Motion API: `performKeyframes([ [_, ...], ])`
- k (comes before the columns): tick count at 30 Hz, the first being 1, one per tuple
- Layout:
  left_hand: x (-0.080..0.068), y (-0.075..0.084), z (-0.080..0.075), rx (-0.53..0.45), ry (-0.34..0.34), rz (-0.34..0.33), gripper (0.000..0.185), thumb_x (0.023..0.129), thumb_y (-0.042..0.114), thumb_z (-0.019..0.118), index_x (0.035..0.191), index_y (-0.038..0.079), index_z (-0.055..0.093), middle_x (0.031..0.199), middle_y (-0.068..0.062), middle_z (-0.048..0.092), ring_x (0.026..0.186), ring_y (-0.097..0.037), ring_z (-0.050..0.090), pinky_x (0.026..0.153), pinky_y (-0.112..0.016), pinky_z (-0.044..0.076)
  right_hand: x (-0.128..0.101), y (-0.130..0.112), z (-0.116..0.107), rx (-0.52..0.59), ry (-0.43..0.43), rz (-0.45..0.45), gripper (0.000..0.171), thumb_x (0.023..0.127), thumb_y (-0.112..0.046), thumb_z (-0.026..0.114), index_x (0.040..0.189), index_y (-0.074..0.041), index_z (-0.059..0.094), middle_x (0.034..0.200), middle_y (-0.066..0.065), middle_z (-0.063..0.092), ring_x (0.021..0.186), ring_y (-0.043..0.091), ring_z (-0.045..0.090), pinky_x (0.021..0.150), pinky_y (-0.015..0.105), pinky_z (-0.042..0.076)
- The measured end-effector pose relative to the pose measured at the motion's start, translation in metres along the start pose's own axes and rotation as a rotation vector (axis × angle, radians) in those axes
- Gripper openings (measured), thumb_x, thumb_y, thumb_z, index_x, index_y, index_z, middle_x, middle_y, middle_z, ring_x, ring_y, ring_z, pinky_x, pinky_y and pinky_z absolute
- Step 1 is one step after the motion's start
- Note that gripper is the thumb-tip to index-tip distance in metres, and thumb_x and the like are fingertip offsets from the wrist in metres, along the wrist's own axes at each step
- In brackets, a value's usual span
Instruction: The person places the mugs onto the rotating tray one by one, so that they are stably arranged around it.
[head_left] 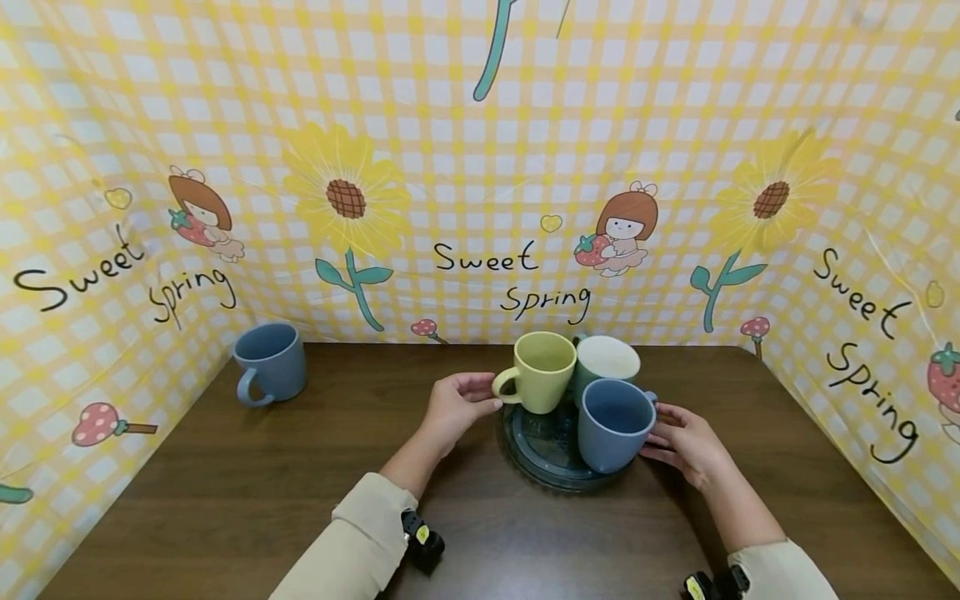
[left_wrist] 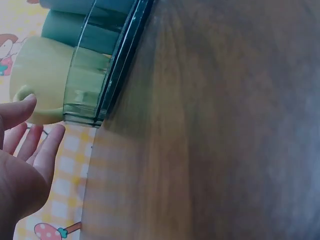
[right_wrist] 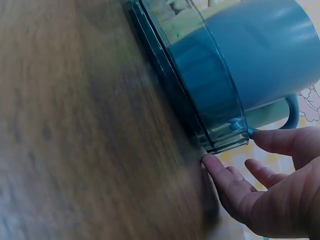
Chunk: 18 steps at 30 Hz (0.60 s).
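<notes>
Four mugs are noted on the wooden table [head_left: 225,500], with every position taken from the dark glass tray [head_left: 543,442]. Well left of the tray stands the lone blue mug [head_left: 279,362], upright. Just left of the tray, the left hand [head_left: 456,408] has its fingers extended and parted, clasping nothing; its thumb tip lies at the handle of the yellow-green mug [head_left: 542,379] (actual contact cannot be confirmed). That mug stands in the tray at its left rear; the white-lined green mug [head_left: 611,358] is at the rear right, partly hidden; the nearer blue mug [head_left: 617,433] occupies the front right. At the tray's right side, the right hand [head_left: 688,446] has loosely extended fingers, one tip at the tray's foot and the thumb beside its rim, with no grasp formed. Hazards, in this inspector's judgement: the mugs in the tray crowd one another, so a jolt or uneven push could knock them together, and a thumb catching an overhanging handle could tip one. As to edges, the yellow-checked cloth [head_left: 480,200] rises close behind the tray, limiting rearward travel; bare wood extends in front and leftward to the lone mug, with a narrower strip rightward.
</notes>
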<state>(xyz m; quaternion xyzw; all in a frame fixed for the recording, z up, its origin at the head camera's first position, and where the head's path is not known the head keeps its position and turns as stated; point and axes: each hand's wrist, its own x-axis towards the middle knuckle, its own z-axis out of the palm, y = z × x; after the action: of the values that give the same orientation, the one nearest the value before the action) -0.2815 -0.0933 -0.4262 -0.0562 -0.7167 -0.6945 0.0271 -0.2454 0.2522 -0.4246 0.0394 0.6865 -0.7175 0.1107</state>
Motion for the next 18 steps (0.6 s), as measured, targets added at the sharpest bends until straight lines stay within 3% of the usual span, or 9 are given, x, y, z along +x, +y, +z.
performKeyframes([
  [7,-0.002,0.004,-0.014,0.02,0.01,-0.001,0.034,0.079,-0.005,0.078,0.111,-0.004,0.068,0.105,-0.015,0.071,0.099,-0.026,0.068,0.084,-0.031,0.057,0.002,-0.001,0.0,0.016,-0.023,-0.003,0.06,0.099,-0.004,0.053,0.146,0.012,0.02,0.108,0.003,0.057,0.087,0.014,0.065,0.084,0.044,0.057],
  [18,-0.011,0.008,-0.032,0.044,0.035,0.004,0.029,0.079,-0.002,0.079,0.107,0.003,0.071,0.106,-0.014,0.07,0.096,-0.021,0.067,0.082,-0.029,0.057,0.002,0.003,0.004,0.016,-0.04,-0.009,0.061,0.092,0.002,0.06,0.141,0.011,0.024,0.101,0.003,0.06,0.085,0.019,0.066,0.078,0.044,0.059],
])
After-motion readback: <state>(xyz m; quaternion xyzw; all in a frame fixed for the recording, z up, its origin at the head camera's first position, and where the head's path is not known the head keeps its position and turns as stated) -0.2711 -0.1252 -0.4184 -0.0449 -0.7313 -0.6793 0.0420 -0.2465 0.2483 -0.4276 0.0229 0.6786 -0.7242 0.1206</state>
